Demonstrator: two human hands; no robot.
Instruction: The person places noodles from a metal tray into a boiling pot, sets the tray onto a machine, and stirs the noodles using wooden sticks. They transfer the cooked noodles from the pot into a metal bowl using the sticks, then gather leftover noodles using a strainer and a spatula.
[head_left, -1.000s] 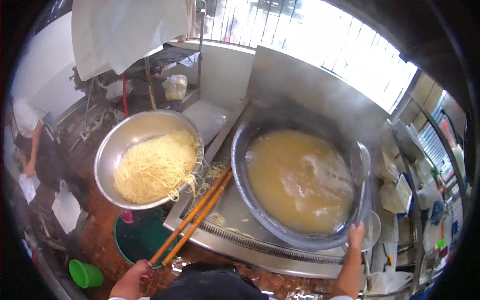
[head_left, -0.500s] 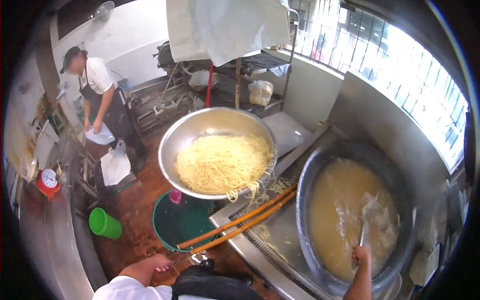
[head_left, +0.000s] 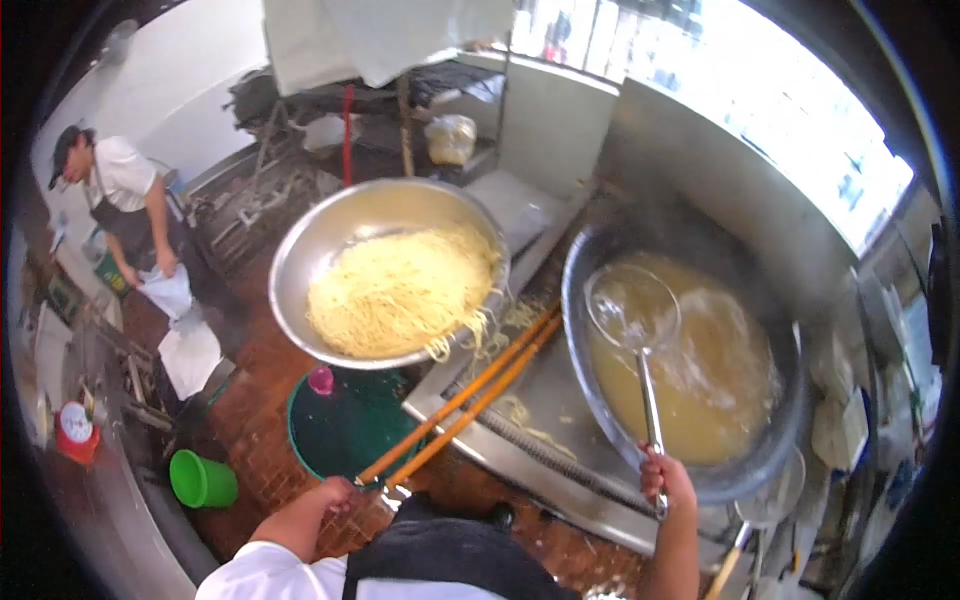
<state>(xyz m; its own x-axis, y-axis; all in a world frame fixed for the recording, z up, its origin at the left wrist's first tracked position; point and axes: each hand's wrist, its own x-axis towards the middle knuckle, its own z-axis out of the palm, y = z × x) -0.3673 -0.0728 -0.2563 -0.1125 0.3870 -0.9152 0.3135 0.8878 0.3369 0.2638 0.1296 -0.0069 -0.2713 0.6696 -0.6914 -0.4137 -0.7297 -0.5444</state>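
Note:
My right hand is wrapped round the metal handle of a round wire strainer. The strainer's mesh head is over the left part of a big dark pot of cloudy, yellowish water. My left hand has its fingers curled in, right beside the near ends of two long wooden sticks; I see no grip on them. The sticks lean across the metal counter edge toward the pot. Beyond them is a wide steel bowl heaped with yellow noodles, some strands hanging over its rim.
A green tub with a pink cup stands below the bowl. A green bucket and a red scale are at left. A co-worker holds a plastic bag. Another strainer lies at lower right.
The strainer's head has come up out of the water and moved to the pot's left side, with my right hand on its handle. My left hand has moved up to the stick ends. The view has shifted.

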